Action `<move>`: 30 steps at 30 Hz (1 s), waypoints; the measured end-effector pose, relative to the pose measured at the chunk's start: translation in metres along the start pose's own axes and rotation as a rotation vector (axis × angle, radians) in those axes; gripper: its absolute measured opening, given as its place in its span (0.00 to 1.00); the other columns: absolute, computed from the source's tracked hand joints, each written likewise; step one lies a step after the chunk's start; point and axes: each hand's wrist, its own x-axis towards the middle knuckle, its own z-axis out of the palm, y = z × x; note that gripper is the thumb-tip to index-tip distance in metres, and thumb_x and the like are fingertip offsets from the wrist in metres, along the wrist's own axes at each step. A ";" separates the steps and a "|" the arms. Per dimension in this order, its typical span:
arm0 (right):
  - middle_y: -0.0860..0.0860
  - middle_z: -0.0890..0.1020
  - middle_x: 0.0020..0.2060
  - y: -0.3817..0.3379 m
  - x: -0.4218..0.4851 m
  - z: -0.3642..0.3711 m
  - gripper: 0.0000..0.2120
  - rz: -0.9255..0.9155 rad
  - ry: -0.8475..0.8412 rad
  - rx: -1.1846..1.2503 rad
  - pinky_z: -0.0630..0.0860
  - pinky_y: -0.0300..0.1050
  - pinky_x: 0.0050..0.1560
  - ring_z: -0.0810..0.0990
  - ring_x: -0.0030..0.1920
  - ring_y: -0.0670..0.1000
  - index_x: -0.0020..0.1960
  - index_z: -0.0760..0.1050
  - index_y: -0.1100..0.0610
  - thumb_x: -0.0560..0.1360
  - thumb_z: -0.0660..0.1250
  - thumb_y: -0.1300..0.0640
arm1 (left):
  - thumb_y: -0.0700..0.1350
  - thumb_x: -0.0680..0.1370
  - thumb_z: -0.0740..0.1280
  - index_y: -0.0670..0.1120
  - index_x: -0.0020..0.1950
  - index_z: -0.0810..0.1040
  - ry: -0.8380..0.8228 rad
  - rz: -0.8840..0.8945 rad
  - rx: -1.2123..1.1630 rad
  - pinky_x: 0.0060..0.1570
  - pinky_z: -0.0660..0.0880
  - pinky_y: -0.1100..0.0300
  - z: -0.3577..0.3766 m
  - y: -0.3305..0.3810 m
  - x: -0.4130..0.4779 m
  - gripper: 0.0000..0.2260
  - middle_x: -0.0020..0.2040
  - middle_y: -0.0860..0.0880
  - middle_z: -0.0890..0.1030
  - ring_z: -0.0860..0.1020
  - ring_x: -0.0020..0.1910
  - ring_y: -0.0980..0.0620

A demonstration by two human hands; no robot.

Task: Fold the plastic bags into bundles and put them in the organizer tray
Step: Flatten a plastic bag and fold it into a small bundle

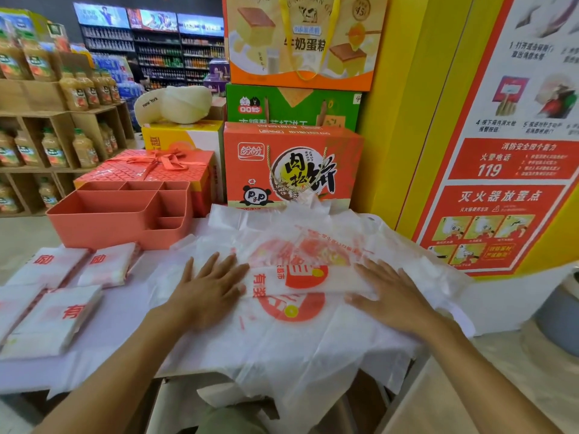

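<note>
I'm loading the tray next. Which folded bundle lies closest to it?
The bundle just in front of the organizer tray, rightmost of the folded ones; the others lie further left.

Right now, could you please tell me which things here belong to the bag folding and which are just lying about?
For the job: plastic bags, folded bundles, tray, left hand, right hand.
Lying about: gift box, snack cartons, cap, juice bottles, poster.
</note>
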 end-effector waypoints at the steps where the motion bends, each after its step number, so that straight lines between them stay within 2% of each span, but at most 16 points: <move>1: 0.40 0.49 0.82 0.004 -0.001 0.001 0.43 0.001 0.047 0.010 0.43 0.53 0.81 0.46 0.81 0.45 0.82 0.48 0.40 0.74 0.47 0.21 | 0.67 0.79 0.37 0.65 0.81 0.42 0.006 -0.028 0.018 0.76 0.32 0.38 -0.002 -0.003 0.002 0.29 0.82 0.58 0.37 0.34 0.80 0.51; 3: 0.42 0.60 0.80 0.006 -0.004 0.003 0.36 -0.007 0.196 0.029 0.51 0.50 0.80 0.57 0.80 0.47 0.81 0.57 0.44 0.79 0.54 0.29 | 0.59 0.85 0.44 0.63 0.82 0.45 0.058 -0.074 0.026 0.76 0.33 0.38 -0.002 -0.007 0.005 0.25 0.83 0.57 0.40 0.36 0.81 0.50; 5: 0.45 0.68 0.77 0.003 -0.006 0.003 0.28 0.002 0.302 0.064 0.58 0.47 0.77 0.65 0.76 0.49 0.79 0.65 0.48 0.81 0.60 0.39 | 0.55 0.85 0.45 0.62 0.82 0.49 0.135 -0.084 -0.037 0.78 0.37 0.41 0.003 -0.013 0.005 0.24 0.83 0.56 0.44 0.40 0.82 0.52; 8: 0.46 0.74 0.73 0.002 -0.008 0.004 0.20 0.040 0.353 0.097 0.63 0.47 0.74 0.71 0.72 0.49 0.74 0.72 0.50 0.83 0.60 0.50 | 0.59 0.79 0.40 0.60 0.82 0.53 0.194 -0.038 -0.139 0.79 0.40 0.45 0.013 -0.020 0.002 0.30 0.83 0.56 0.49 0.44 0.82 0.55; 11: 0.46 0.78 0.69 0.006 -0.007 0.006 0.17 0.091 0.422 0.087 0.64 0.49 0.73 0.74 0.69 0.50 0.70 0.76 0.50 0.83 0.60 0.55 | 0.67 0.73 0.33 0.60 0.82 0.54 0.180 -0.037 -0.156 0.80 0.39 0.46 0.014 -0.019 0.002 0.38 0.83 0.57 0.49 0.43 0.82 0.56; 15: 0.48 0.82 0.64 0.012 -0.003 0.000 0.16 0.201 0.526 0.120 0.67 0.54 0.72 0.76 0.65 0.54 0.65 0.81 0.50 0.80 0.64 0.60 | 0.73 0.71 0.34 0.59 0.82 0.55 0.183 -0.060 -0.162 0.80 0.40 0.46 0.010 -0.013 0.001 0.42 0.83 0.58 0.49 0.44 0.82 0.56; 20: 0.52 0.82 0.63 0.001 0.006 -0.014 0.17 0.136 0.618 0.004 0.72 0.56 0.66 0.77 0.63 0.58 0.64 0.82 0.54 0.78 0.64 0.65 | 0.75 0.71 0.34 0.58 0.81 0.59 0.219 -0.054 -0.151 0.79 0.40 0.47 0.011 -0.010 -0.003 0.44 0.83 0.57 0.53 0.48 0.82 0.55; 23: 0.54 0.80 0.67 -0.024 0.015 -0.017 0.19 0.039 0.594 -0.121 0.74 0.56 0.66 0.75 0.66 0.59 0.67 0.80 0.56 0.78 0.65 0.65 | 0.79 0.67 0.28 0.57 0.81 0.60 0.240 -0.031 -0.151 0.80 0.40 0.48 0.010 -0.010 -0.002 0.51 0.83 0.55 0.55 0.49 0.82 0.55; 25: 0.54 0.78 0.69 -0.040 0.022 -0.017 0.20 -0.045 0.549 -0.180 0.73 0.55 0.66 0.74 0.68 0.58 0.69 0.78 0.54 0.78 0.66 0.63 | 0.79 0.67 0.27 0.57 0.81 0.60 0.248 -0.025 -0.149 0.80 0.40 0.49 0.010 -0.010 -0.002 0.52 0.83 0.55 0.55 0.50 0.82 0.55; 27: 0.51 0.76 0.71 -0.053 0.025 -0.013 0.21 -0.105 0.470 -0.141 0.72 0.52 0.66 0.72 0.70 0.56 0.71 0.76 0.52 0.78 0.67 0.60 | 0.79 0.67 0.27 0.58 0.81 0.60 0.256 -0.027 -0.155 0.80 0.41 0.50 0.011 -0.009 -0.003 0.51 0.83 0.55 0.55 0.50 0.82 0.56; 30: 0.46 0.71 0.74 -0.065 0.023 -0.001 0.24 -0.129 0.375 0.043 0.69 0.48 0.70 0.66 0.73 0.52 0.75 0.71 0.49 0.79 0.66 0.59 | 0.79 0.68 0.29 0.58 0.81 0.60 0.258 -0.027 -0.163 0.80 0.42 0.50 0.012 -0.010 -0.002 0.50 0.82 0.55 0.56 0.50 0.82 0.56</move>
